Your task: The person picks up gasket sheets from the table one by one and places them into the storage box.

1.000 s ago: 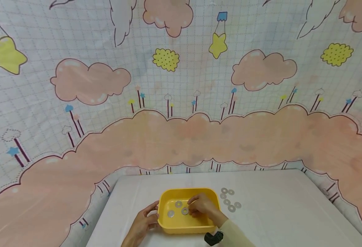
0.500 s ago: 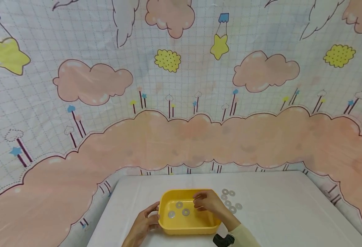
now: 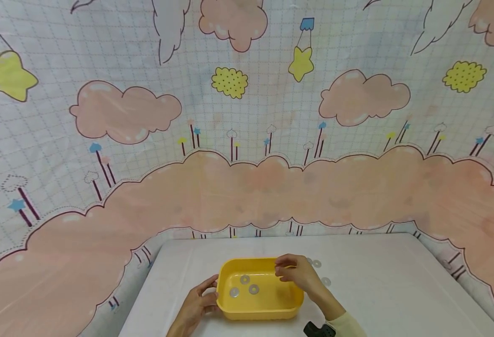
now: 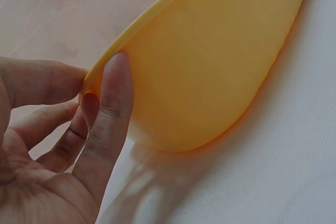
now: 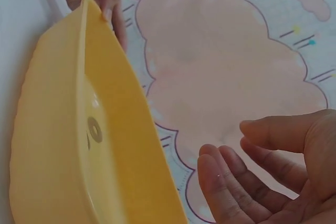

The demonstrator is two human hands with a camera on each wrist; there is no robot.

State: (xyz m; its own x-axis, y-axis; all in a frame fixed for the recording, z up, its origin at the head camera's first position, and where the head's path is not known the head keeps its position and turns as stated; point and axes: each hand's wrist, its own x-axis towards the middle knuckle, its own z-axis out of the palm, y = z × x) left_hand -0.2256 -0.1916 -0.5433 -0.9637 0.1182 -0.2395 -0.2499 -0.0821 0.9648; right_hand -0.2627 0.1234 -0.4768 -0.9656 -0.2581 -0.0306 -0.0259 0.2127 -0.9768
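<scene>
A yellow plastic tray (image 3: 260,314) stands on the white table, with three flat grey washers (image 3: 253,289) lying in its left part. My left hand (image 3: 196,302) grips the tray's left end; in the left wrist view the thumb (image 4: 113,98) lies against the outer wall just under the rim. Over the tray's far right corner is my right hand (image 3: 299,274), its fingers loosely bent. Nothing shows between the thumb and fingers of this hand (image 5: 262,171) in the right wrist view. Several more washers (image 3: 316,264) lie on the table beyond it, partly hidden by the hand.
The white-covered table (image 3: 381,281) reaches back to a cloth backdrop (image 3: 247,187) printed with clouds and stars. A dark wrist device (image 3: 319,329) sits at the right sleeve (image 3: 347,326).
My right hand has lifted away from the washers inside the tray and moved right to the tray's right rim, covering some loose washers. My left hand has stayed at the tray's left end.
</scene>
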